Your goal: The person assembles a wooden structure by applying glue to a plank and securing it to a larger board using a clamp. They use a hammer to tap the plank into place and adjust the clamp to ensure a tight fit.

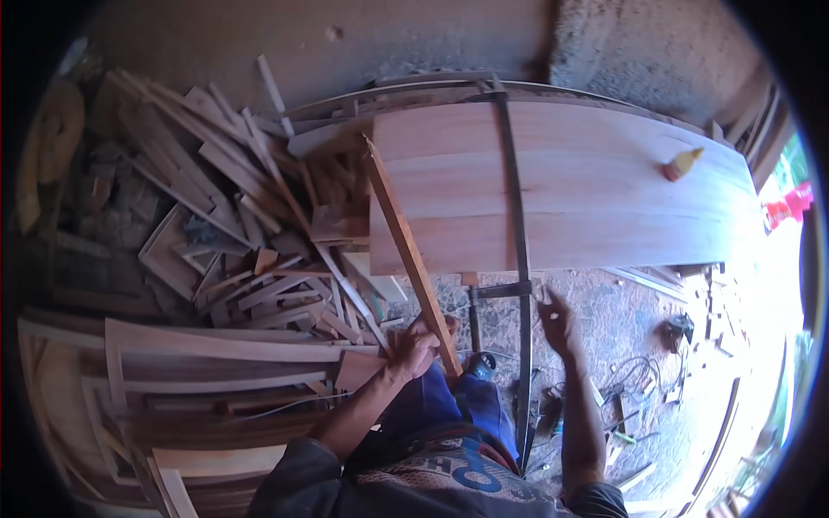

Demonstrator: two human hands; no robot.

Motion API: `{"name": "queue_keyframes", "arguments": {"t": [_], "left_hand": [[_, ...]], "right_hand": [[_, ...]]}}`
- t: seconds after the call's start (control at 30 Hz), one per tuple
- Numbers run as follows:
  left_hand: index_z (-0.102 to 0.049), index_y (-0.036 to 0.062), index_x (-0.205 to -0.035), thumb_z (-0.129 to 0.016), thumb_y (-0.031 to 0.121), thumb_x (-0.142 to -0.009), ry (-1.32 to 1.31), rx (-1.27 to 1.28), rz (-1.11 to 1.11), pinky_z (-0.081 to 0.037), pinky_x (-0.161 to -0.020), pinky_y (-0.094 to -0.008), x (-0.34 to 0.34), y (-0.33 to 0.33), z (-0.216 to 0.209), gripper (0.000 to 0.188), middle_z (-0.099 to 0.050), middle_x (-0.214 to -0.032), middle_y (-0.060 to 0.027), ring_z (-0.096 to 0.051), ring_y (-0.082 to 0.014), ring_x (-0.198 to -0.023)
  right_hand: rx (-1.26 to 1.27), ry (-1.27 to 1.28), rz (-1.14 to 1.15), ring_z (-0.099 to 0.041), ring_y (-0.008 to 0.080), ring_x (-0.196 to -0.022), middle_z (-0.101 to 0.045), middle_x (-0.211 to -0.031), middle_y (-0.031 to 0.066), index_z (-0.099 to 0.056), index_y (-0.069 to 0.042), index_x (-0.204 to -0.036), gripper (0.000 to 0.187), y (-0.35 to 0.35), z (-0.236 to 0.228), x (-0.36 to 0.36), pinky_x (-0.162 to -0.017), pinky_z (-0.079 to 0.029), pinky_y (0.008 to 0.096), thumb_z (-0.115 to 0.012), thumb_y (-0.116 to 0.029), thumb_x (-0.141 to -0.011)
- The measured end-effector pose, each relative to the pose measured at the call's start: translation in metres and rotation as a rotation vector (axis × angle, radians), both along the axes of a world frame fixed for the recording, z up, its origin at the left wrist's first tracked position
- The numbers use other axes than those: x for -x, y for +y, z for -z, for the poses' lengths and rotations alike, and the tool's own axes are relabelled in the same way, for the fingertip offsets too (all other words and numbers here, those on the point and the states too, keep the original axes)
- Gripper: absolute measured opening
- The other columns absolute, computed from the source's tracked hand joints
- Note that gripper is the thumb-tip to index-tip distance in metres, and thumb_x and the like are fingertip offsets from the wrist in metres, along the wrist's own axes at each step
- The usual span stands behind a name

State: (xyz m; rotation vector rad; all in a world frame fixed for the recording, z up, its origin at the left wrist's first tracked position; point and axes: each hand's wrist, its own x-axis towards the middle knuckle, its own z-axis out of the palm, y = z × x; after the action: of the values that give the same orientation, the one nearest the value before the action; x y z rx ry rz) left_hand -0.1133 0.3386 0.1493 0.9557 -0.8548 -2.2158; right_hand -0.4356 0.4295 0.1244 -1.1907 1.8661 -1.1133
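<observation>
My left hand is closed round the lower part of a long wooden strip, which slants up and away to the left. Its far end reaches over the left edge of a wide wooden panel. A long metal bar clamp lies across that panel, and its bar runs back toward my body. Just right of the clamp's crosspiece, my right hand is raised with its fingers partly apart, and nothing shows in it. A small bottle with a yellow top lies on the panel's right part.
Scrap boards are heaped at the left, close to the panel. Curved wooden frames are stacked at the lower left. Tangled cables and a dark tool lie on the floor at the right. A wall stands behind the panel.
</observation>
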Motion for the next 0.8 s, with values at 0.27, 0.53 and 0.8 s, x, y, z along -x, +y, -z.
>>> {"name": "queue_keyframes", "arguments": {"t": [0.27,0.53,0.8], "left_hand": [[-0.059,-0.0014,-0.115,-0.045,-0.004,-0.079,-0.024,0.223,0.653,-0.047,-0.099,-0.0309,0.142,0.007,-0.012,0.039,-0.060,-0.126,-0.0140,-0.059,-0.0210,-0.115],[-0.051,-0.0035,-0.135,-0.059,0.023,-0.091,-0.563,1.293,0.908,-0.038,-0.110,-0.0470,0.204,0.034,0.051,0.052,-0.056,-0.134,-0.0263,-0.053,-0.0411,-0.126],[-0.063,0.0115,-0.131,-0.070,0.058,-0.082,-0.638,1.768,1.459,-0.007,-0.119,-0.0663,0.195,0.053,0.050,0.068,-0.039,-0.154,-0.0156,-0.014,-0.0485,-0.148]], "right_hand": [[-0.029,-0.132,0.051,-0.065,0.0355,-0.108,-0.063,-0.126,0.0250,-0.023,0.002,-0.156,0.073,0.079,-0.090,-0.081,-0.094,-0.049,0.0380,-0.054,-0.036,-0.102],[0.109,-0.352,0.598,-0.064,0.0316,-0.110,-0.063,-0.123,0.0241,-0.024,-0.004,-0.157,0.070,0.166,-0.068,-0.083,-0.096,-0.047,0.0378,-0.057,-0.025,-0.100],[0.064,-0.363,1.320,-0.060,0.0147,-0.098,-0.066,-0.116,0.0122,-0.036,0.002,-0.151,0.060,0.310,-0.058,-0.127,-0.089,-0.049,0.0274,-0.061,-0.019,-0.100]]}}
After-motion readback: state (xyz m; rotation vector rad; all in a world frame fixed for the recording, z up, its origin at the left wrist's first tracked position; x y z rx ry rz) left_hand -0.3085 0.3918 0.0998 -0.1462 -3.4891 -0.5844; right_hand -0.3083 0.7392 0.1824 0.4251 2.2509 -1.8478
